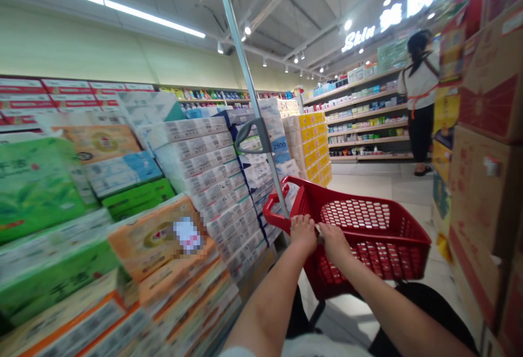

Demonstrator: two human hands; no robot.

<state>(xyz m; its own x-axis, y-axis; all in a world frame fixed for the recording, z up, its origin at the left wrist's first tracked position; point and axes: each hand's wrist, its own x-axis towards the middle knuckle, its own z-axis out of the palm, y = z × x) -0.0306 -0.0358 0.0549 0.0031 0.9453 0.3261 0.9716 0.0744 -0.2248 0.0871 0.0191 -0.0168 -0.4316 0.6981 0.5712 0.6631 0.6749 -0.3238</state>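
A red shopping basket (368,204) with perforated sides stands low in front of me. My left hand (303,233) is closed at its near rim, the fingers bent over the edge. Just beside it, my right hand (334,243) is closed at the same rim, with its fingertips partly hidden. A small pale thing shows between the two hands, too little of it to name. From the basket's left end a metal pole (278,182) slants up and left, and a grey loop handle (255,136) is seen along it. Neither hand touches that loop.
Stacked tissue packs (208,166) and orange packs (163,237) crowd the left side. Cardboard boxes (482,193) line the right. Ahead, stocked shelves (368,109) border the tiled floor (368,180), where a person (420,95) stands facing away.
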